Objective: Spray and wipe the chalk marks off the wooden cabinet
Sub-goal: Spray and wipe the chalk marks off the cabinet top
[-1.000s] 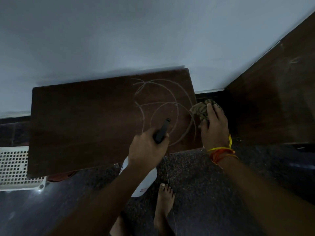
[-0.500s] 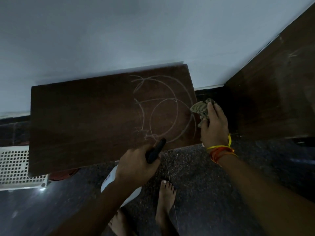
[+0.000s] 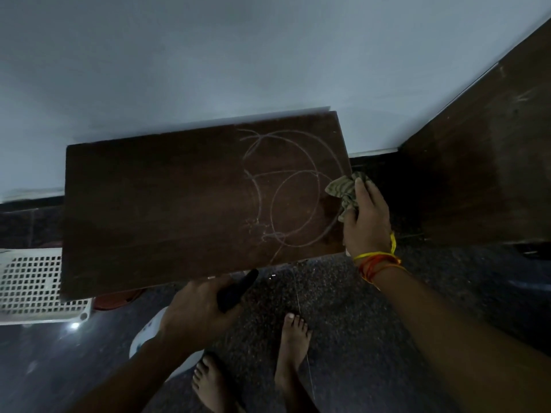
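Observation:
The dark wooden cabinet top (image 3: 155,210) lies below me against the pale wall. White chalk marks (image 3: 293,186), looping circles, cover its right part. My left hand (image 3: 196,311) grips a spray bottle (image 3: 235,289) with a black nozzle and white body, held just off the cabinet's front edge. My right hand (image 3: 368,219) holds a crumpled striped cloth (image 3: 346,190) at the cabinet's right edge, beside the chalk circles.
A white perforated plastic basket (image 3: 29,287) sits on the dark speckled floor at the left. A larger dark wooden panel (image 3: 483,174) stands at the right. My bare feet (image 3: 292,338) are just in front of the cabinet.
My left hand has pulled the spray bottle back from over the chalk circles to below the cabinet's front edge. My right hand with the cloth has stayed at the right edge.

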The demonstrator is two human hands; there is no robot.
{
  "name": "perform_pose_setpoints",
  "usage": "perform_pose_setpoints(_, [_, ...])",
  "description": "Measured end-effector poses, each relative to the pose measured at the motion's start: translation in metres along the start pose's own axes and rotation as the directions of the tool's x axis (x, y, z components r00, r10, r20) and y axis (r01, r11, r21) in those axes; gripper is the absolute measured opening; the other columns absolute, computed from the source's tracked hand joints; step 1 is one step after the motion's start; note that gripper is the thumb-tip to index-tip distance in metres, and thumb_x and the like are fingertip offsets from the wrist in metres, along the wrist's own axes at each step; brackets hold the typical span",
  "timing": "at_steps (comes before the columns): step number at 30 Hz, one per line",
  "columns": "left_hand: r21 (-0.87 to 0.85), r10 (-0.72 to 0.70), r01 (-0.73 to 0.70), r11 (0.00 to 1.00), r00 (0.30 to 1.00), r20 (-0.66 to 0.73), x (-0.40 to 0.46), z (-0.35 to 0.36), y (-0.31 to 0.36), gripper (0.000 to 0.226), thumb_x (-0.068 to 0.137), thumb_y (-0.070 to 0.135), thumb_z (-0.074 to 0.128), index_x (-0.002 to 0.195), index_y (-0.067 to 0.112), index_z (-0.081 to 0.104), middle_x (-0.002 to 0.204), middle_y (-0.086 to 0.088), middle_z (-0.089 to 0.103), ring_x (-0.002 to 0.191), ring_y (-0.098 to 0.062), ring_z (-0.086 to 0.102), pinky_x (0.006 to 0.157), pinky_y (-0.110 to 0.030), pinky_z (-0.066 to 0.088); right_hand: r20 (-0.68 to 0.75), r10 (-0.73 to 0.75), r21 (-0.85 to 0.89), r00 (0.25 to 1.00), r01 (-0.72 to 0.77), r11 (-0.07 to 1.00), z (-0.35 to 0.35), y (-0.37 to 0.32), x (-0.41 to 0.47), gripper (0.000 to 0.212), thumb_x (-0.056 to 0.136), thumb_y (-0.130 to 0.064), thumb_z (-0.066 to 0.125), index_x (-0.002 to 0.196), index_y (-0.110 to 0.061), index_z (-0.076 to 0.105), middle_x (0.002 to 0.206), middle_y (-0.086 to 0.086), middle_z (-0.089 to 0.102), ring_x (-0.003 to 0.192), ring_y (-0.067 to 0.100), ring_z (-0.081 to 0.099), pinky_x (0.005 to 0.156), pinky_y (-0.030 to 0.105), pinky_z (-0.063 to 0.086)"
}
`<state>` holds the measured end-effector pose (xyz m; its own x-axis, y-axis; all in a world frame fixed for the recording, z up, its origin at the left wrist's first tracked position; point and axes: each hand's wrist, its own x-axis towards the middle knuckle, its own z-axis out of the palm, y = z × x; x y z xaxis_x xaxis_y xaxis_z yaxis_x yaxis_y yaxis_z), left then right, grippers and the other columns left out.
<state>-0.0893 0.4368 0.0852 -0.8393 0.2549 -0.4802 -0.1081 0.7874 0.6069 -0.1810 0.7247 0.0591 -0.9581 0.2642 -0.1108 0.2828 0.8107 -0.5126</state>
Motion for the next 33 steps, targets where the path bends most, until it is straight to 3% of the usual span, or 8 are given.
perform_pose_setpoints(2, [-0.019,0.010,-0.010,1.000,1.000,0.020,0.001,0.003,0.006,0.017,0.079,0.040,0.063,0.067,0.041,0.051,0.062,0.013,0.060,0.054,-0.003,0.057,0.050,-0.013,0.034,-0.003,0.007,0.006,1.000,-0.007,1.000,0.000,-0.002,0.001,0.054,0.096,-0.006,0.048,0.148,-0.010,0.032,0.155,0.014,0.025,0.144,0.032,0.019,0.117,0.046,0.024])
perform_pose_setpoints(7, [-0.091,0.075,-0.074,0.993,0.997,0.006,0.017,0.023,0.033,0.013,0.076,0.045,0.059,0.075,0.031,0.059,0.060,0.007,0.056,0.054,-0.013,0.053,0.052,-0.026,0.035,-0.045,0.029,0.011,0.999,-0.029,1.000,-0.008,0.001,0.007,0.054,0.095,-0.006,0.048,0.147,-0.009,0.033,0.155,0.015,0.026,0.144,0.032,0.020,0.118,0.044,0.023])
perform_pose_setpoints(12, [-0.165,0.082,-0.095,0.982,0.993,-0.082,0.036,0.037,0.065,0.025,0.076,0.044,0.060,0.082,0.022,0.068,0.058,0.011,0.055,0.050,-0.005,0.049,0.052,-0.023,0.033,-0.099,0.053,0.032,0.994,-0.050,0.998,-0.020,0.007,0.018,0.053,0.095,-0.006,0.047,0.147,-0.007,0.034,0.154,0.016,0.027,0.144,0.031,0.022,0.117,0.040,0.023])
perform_pose_setpoints(16, [-0.231,0.001,-0.047,0.972,0.981,-0.194,0.053,0.032,0.087,0.010,0.086,0.036,0.067,0.086,0.039,0.057,0.054,0.016,0.050,0.048,-0.002,0.052,0.046,-0.018,0.031,-0.116,0.069,0.044,0.991,-0.064,0.997,-0.027,0.010,0.027,0.053,0.097,-0.008,0.046,0.148,-0.008,0.032,0.155,0.016,0.026,0.144,0.030,0.022,0.118,0.037,0.023])
perform_pose_setpoints(20, [-0.301,-0.050,-0.036,0.953,0.961,-0.273,0.068,0.024,0.101,0.017,0.091,0.031,0.064,0.076,0.023,0.061,0.054,-0.003,0.054,0.050,-0.030,0.053,0.050,-0.038,0.045,-0.109,0.065,0.061,0.992,-0.058,0.996,-0.028,0.010,0.031,0.053,0.097,-0.008,0.046,0.148,-0.008,0.032,0.155,0.016,0.026,0.144,0.029,0.022,0.118,0.038,0.024])
perform_pose_setpoints(26, [-0.324,-0.073,-0.036,0.945,0.946,-0.317,0.080,0.021,0.111,0.023,0.092,0.030,0.063,0.071,0.029,0.055,0.051,0.004,0.047,0.046,-0.020,0.046,0.051,-0.034,0.042,-0.077,0.036,0.072,0.996,-0.030,0.997,-0.024,0.006,0.031,0.053,0.096,-0.006,0.047,0.147,-0.005,0.033,0.153,0.018,0.028,0.143,0.031,0.023,0.118,0.038,0.023])
perform_pose_setpoints(29, [-0.406,-0.168,0.011,0.914,0.921,-0.352,0.077,0.021,0.109,0.024,0.092,0.028,0.064,0.069,0.026,0.057,0.052,-0.004,0.051,0.047,-0.031,0.050,0.049,-0.039,0.044,-0.031,-0.013,0.070,0.999,0.015,0.997,-0.017,0.000,0.028,0.054,0.095,-0.004,0.048,0.147,-0.003,0.033,0.152,0.019,0.029,0.144,0.032,0.023,0.118,0.042,0.023])
perform_pose_setpoints(33, [-0.528,-0.267,0.046,0.848,0.897,-0.352,0.065,0.018,0.099,0.013,0.092,0.030,0.064,0.088,0.018,0.065,0.064,-0.014,0.060,0.057,-0.034,0.056,0.053,-0.043,0.048,0.047,-0.073,0.077,0.996,0.069,0.995,-0.003,-0.016,0.019,0.053,0.095,-0.004,0.049,0.146,-0.004,0.034,0.152,0.019,0.030,0.143,0.034,0.024,0.118,0.042,0.023])
